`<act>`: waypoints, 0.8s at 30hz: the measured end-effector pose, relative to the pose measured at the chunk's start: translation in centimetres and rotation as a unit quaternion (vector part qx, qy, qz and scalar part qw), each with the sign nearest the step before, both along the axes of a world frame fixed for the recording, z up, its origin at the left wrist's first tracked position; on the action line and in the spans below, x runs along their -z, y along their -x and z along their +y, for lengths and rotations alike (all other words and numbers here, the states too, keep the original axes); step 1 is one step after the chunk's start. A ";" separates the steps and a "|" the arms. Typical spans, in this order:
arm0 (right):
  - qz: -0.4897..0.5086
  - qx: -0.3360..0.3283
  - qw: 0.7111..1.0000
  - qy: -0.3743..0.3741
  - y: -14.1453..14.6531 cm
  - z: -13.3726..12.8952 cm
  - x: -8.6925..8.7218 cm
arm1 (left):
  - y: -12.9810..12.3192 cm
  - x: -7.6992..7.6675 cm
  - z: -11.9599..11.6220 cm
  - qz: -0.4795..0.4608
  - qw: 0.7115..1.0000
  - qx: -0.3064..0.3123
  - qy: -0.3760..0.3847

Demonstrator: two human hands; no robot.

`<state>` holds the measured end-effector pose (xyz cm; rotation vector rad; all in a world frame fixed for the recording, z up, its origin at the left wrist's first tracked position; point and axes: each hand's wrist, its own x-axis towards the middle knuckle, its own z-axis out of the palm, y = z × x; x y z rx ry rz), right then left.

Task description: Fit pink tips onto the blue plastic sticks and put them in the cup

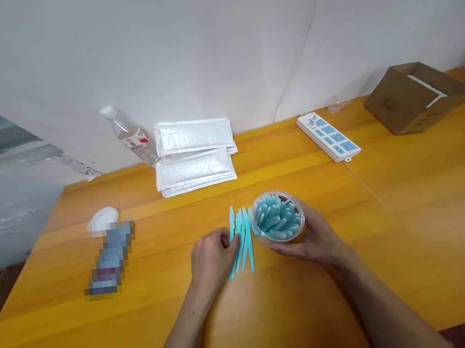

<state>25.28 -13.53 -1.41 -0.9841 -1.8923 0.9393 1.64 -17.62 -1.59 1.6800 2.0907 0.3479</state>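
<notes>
Several slim teal plastic sticks [249, 244] lie side by side on the wooden table, slightly fanned. My left hand [214, 256] rests at their left side, its thumb and curled fingers closed on one or more of the sticks. Just right of them stands a round clear tub [277, 217], filled with many more teal pieces. My right hand [312, 237] is wrapped round the tub's right and lower side, with the thumb in front.
Two stacks of white padded mailers [196, 169] and a clear bottle [135, 140] are near the wall. A white lid [104, 218] and a blurred-out item [112, 258] lie left. Back right are a power strip [329, 137] and an open cardboard box [408, 103].
</notes>
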 end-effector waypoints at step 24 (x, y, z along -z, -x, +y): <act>-0.005 0.001 1.000 -0.015 0.0 0.0 -0.3 | -1.9 -8.3 -1.4 -0.237 0.866 0.094 -0.431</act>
